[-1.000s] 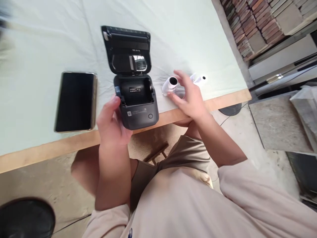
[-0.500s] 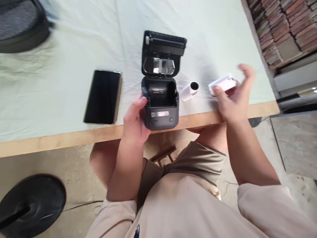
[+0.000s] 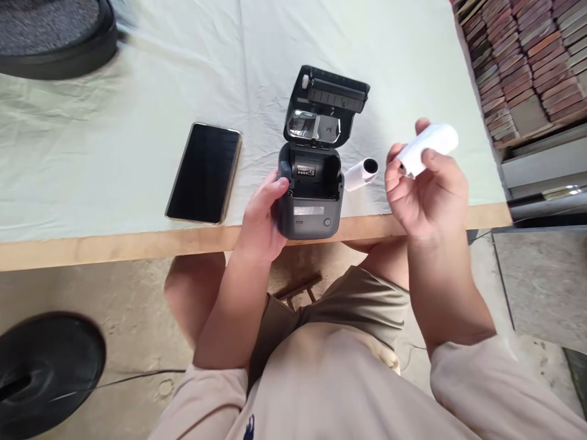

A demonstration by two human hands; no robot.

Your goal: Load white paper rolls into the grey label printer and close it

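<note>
A dark grey label printer (image 3: 309, 220) sits at the table's front edge with its lid (image 3: 326, 101) swung up and its paper bay showing bare inside. My left hand (image 3: 266, 211) grips the printer's left side, thumb over the rim. Above the table on the right, my right hand (image 3: 428, 195) is closed on a white paper roll (image 3: 428, 146), held tilted between thumb and fingers. Another white paper roll (image 3: 358, 175), with a dark core end, lies on the cloth just right of the printer.
A phone (image 3: 204, 173) with a black screen lies left of the printer on the pale tablecloth (image 3: 183, 79). A black padded case (image 3: 59, 43) occupies the far left corner. Stacked bricks (image 3: 527, 67) stand beyond the right edge. A round black base (image 3: 50, 373) rests on the floor.
My right hand has lifted and turned the white roll, which now points up and to the right. My left hand still holds the opened printer; the whole view has shifted slightly.
</note>
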